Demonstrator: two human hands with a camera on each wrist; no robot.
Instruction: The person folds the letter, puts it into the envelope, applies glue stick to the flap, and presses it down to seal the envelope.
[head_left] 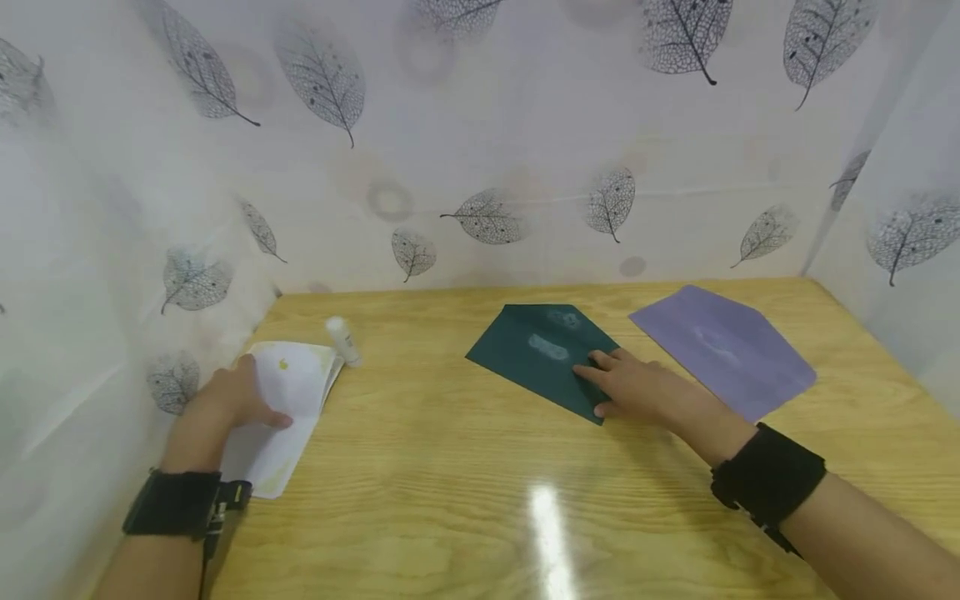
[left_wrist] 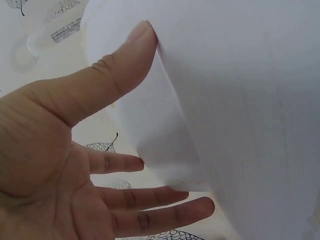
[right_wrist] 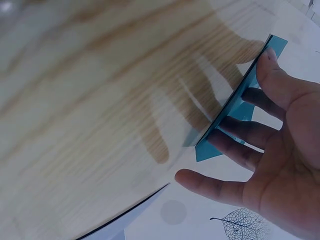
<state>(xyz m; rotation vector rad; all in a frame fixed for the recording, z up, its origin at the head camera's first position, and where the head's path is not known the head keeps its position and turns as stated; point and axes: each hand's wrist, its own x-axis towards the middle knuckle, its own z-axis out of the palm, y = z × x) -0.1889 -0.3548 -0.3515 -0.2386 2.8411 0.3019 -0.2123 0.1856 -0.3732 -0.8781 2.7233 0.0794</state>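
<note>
White paper stack [head_left: 300, 392] at the left end of the desk [head_left: 420, 467], under my left hand [head_left: 240, 396]: pale yellow marks, layers parting at the far right corner. Dark green paper piece [head_left: 513, 354] lies right of centre, angular, slanted, two whitish patches on top; my right hand [head_left: 633, 385] touches its right edge.
</note>
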